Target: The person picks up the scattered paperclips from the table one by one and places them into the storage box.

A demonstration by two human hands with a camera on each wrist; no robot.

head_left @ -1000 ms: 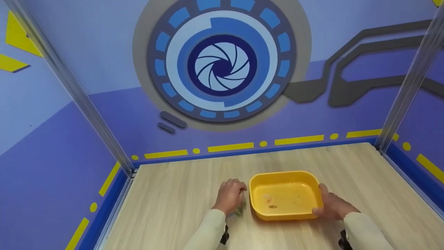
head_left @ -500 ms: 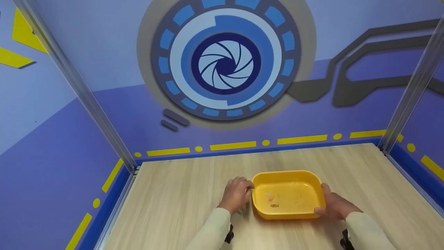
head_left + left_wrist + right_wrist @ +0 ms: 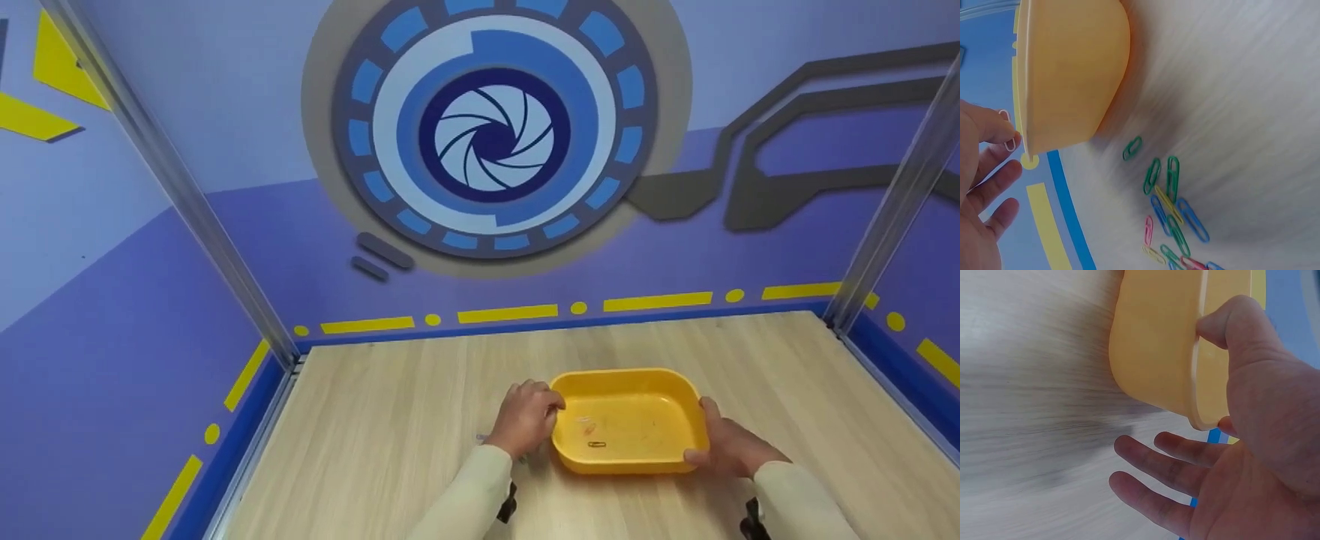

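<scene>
At far left, a blue and purple panel point(image 3: 135, 285) meets a slanting metal post point(image 3: 176, 172) beside a pale wooden table point(image 3: 375, 435). Next, a person's left hand point(image 3: 525, 416) reaches from a cream sleeve point(image 3: 469, 491) to the left end of a yellow tub point(image 3: 637, 466). The left wrist view shows its thumb and forefinger pinching a pale paper clip point(image 3: 1009, 140) just beside the tub's rim, the other fingers spread apart. On the table near that hand lie loose paper clips point(image 3: 1168, 205) in green, blue, yellow and pink, several overlapping; from the head view the hand and forearm hide most of them. The tub, right way up, is between the two hands. On its floor, toward the left, are a faint pale clip point(image 3: 584, 420), a reddish clip point(image 3: 589, 430) and a dark clip point(image 3: 597, 445). Behind, the wall carries a big round blue emblem point(image 3: 495, 139). At the tub's right end, the right hand point(image 3: 739, 446) grips the rim, thumb pressed on it, three fingers held out clear of the tub.
</scene>
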